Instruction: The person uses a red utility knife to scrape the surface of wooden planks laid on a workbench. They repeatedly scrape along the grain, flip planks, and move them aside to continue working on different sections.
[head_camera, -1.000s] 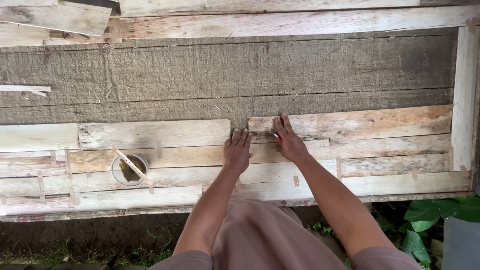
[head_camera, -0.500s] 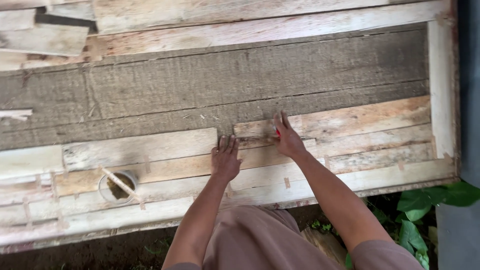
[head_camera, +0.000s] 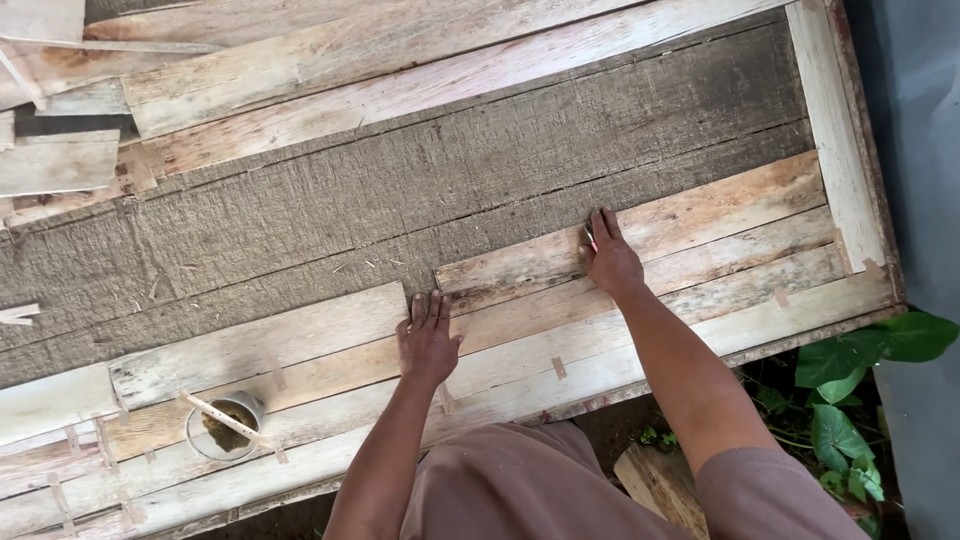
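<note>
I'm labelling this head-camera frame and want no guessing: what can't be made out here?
- Small red item under the right hand: fingers cover most of it.
- Contents of the round container: too small, crossed by a wooden stick.
- Plank ends under the left hand: palm hides the joint.
- Light boards at top left: cut off by the frame edge.

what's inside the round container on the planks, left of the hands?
The round container holds a dark olive-brown substance, seen from above. A pale wooden stick lies across its rim, covering a strip of the contents. How deep the fill goes cannot be seen.
</note>
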